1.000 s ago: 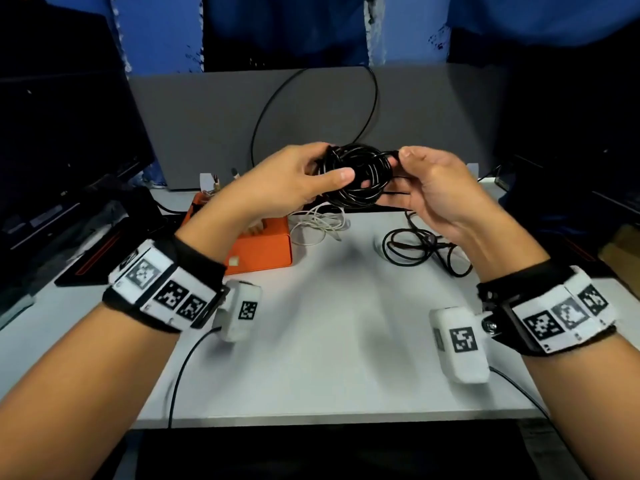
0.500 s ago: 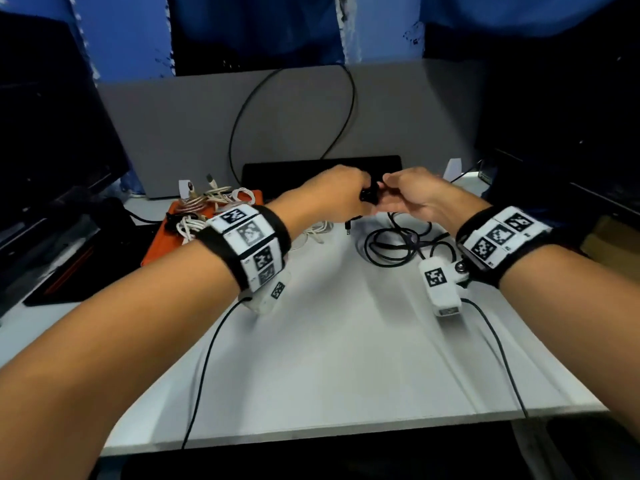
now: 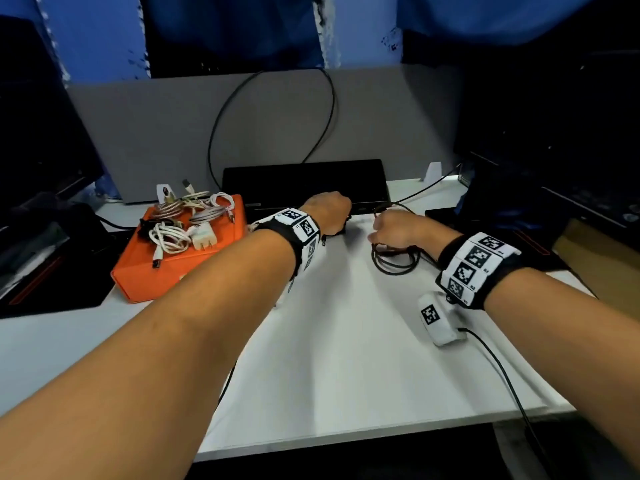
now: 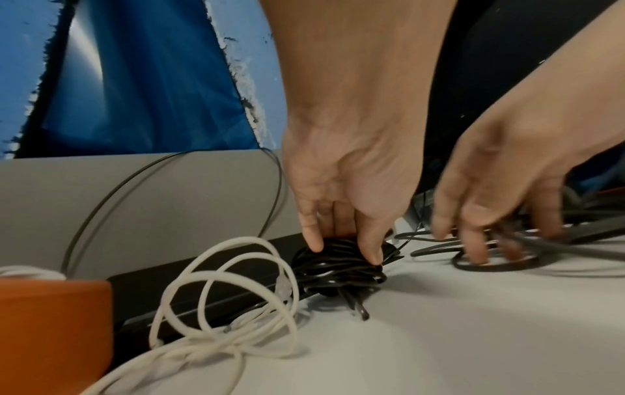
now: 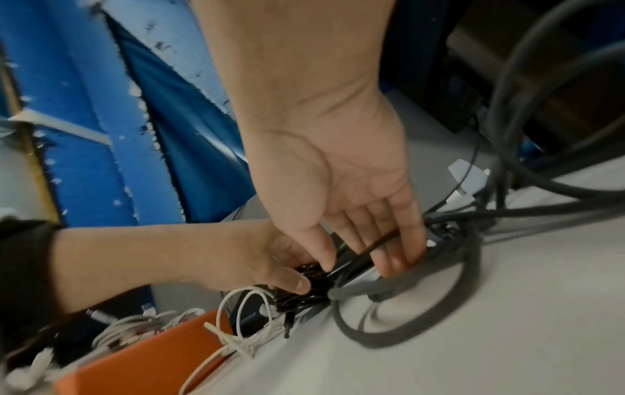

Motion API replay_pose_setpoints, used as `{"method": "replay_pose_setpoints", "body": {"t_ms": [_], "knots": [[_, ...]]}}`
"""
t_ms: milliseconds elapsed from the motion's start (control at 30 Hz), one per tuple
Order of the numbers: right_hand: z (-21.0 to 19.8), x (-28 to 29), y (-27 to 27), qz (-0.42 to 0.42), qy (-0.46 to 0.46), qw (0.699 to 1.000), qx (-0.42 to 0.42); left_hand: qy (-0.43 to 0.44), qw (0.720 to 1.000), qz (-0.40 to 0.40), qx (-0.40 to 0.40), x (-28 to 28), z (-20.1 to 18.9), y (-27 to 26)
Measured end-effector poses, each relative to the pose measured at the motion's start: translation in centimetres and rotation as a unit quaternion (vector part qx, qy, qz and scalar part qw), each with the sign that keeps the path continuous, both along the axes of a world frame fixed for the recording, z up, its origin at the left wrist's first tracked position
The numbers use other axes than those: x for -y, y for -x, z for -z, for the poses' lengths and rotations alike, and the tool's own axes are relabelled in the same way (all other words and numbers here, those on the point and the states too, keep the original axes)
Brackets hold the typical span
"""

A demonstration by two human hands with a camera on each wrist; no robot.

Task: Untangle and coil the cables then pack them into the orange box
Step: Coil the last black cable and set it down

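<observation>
My left hand [image 3: 329, 216] is down on the white table, thumb and fingers pinching a tightly coiled black cable [image 4: 338, 270] with a plug end sticking out of it. My right hand [image 3: 394, 233] is just to its right, its fairly straight, spread fingers [image 4: 477, 254] coming down onto a loose black cable [image 3: 394, 268] lying in loops; that view is blurred. The orange box [image 3: 149, 275] sits at the left, closed, with several white and silver cables and a white plug piled on top. A loose white cable [image 4: 203, 356] lies between the box and my left hand.
A flat black box [image 3: 304, 181] stands right behind both hands against the grey partition [image 3: 173, 133]. Dark monitors and gear flank the table at left and right. A thin black wire [image 3: 415, 192] runs from the right to the flat box.
Both hands came down from chest height to the back of the table. The right hand let go of the black coil and moved right to the loose cable; the left keeps the coil.
</observation>
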State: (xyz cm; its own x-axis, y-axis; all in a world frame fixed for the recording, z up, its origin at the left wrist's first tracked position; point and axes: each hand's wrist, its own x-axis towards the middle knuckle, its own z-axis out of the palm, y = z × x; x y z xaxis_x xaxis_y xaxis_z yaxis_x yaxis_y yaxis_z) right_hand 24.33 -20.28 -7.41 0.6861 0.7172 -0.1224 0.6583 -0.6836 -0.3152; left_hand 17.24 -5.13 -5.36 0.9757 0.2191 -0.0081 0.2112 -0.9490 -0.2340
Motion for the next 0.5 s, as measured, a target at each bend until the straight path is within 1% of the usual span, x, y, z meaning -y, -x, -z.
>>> {"method": "replay_pose_setpoints", "body": {"t_ms": [67,133,200,233,300,367,400,433,500], "knots": [[-0.5,0.6,0.4,-0.039,0.078,0.996,0.013,0.005,1.0,-0.018,0.001,-0.8,0.4,-0.4],[-1.1,1.1,0.9,-0.087,0.121,0.989,0.016,0.022,0.999,-0.031,-0.002,-1.6,0.8,-0.8],[-1.6,1.6,1.0,-0.104,0.099,0.989,0.021,0.041,0.998,-0.04,-0.017,-2.3,0.9,-1.1],[-1.9,2.0,1.1,-0.103,0.069,0.992,0.032,0.049,0.998,-0.041,-0.024,-2.6,0.9,-1.2],[-2.5,2.9,1.1,-0.098,0.048,0.991,0.081,0.068,0.996,-0.043,-0.026,-3.5,0.8,-1.5],[-3.1,3.7,1.3,-0.096,0.117,0.98,0.128,0.072,0.996,-0.052,-0.016,-4.4,0.8,-1.7],[-3.3,3.9,1.5,-0.1,0.165,0.972,0.131,0.071,0.996,-0.053,-0.004,-4.6,0.7,-1.6],[-3.3,4.1,1.7,-0.101,0.2,0.967,0.12,0.067,0.997,-0.048,0.011,-4.6,0.4,-1.5],[-3.2,4.3,1.8,-0.093,0.229,0.967,0.064,0.066,0.996,-0.023,0.06,-3.9,-0.5,-1.1]]}}
